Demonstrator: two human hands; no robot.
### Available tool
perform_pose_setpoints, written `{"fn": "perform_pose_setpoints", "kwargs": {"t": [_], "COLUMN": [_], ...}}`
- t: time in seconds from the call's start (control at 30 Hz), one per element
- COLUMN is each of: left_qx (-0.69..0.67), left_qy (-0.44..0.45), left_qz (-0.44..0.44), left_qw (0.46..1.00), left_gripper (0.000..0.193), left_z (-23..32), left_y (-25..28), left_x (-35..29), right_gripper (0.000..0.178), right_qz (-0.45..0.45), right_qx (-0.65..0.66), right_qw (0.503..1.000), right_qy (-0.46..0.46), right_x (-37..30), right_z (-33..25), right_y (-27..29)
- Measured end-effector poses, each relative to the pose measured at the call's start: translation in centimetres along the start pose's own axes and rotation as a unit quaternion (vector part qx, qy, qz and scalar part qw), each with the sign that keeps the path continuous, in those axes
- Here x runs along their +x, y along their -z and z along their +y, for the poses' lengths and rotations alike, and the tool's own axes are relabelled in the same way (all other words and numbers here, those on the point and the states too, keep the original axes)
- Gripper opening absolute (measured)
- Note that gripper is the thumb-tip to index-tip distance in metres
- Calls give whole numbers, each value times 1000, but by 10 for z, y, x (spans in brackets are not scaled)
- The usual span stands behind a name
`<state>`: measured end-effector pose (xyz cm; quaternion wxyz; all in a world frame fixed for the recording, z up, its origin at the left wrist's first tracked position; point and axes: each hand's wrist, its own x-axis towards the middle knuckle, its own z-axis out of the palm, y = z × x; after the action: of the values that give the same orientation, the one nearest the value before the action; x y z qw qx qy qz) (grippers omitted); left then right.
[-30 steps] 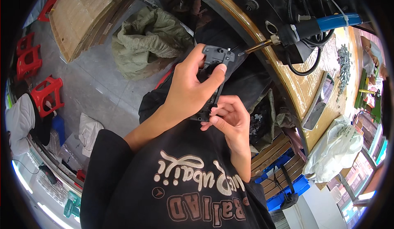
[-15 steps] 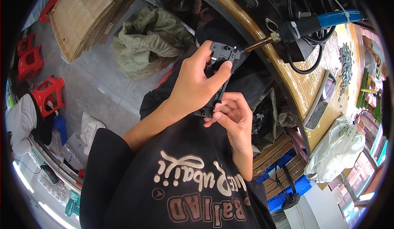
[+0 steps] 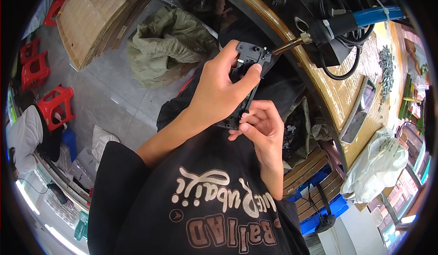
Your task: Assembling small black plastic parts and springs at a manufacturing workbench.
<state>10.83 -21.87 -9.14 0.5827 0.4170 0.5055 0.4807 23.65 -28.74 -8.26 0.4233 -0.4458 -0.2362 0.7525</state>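
One black plastic part (image 3: 250,50) at one o'clock, held by the left hand (image 3: 214,88), has just moved up to the soldering iron (image 3: 320,31), so its corner seems reachable; the right hand (image 3: 262,134) has a narrow grip, its hold unclear.

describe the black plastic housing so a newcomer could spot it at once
Find the wooden table curving down the right side. A blue-and-black soldering iron reaches left past its edge, its tip at the upper end of the black plastic housing. Held in the left hand, it differs from the dark clothing behind by its hard edges and raised pegs.
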Motion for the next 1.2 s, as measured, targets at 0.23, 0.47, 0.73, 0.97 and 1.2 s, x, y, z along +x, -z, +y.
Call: {"fn": "perform_pose_setpoints", "kwargs": {"t": [0.23, 0.47, 0.73, 0.97, 1.2], "left_qx": [1, 10, -3, -2, 20], "left_qy": [7, 0, 17, 9, -5], "left_qz": [-7, 1, -4, -16, -49], "left_qw": [1000, 1000, 1000, 1000, 999], "left_gripper": [14, 15, 14, 15, 17], "left_z": [1, 4, 6, 7, 1], "left_y": [0, -2, -1, 1, 8], "left_x": [1, 1, 0, 0, -2], "right_gripper": [32, 31, 34, 34, 31], "right_qz": [-2, 10, -6, -6, 5], "right_qx": [8, -5, 14, 13, 8], "right_qw": [1000, 1000, 1000, 1000, 1000], "right_qy": [4, 4, -5, 4, 1], "right_x": [1, 1, -1, -3, 0], "right_z": [-1, -2, -3, -4, 4], "right_y": [0, -1, 0, -1, 0]}}
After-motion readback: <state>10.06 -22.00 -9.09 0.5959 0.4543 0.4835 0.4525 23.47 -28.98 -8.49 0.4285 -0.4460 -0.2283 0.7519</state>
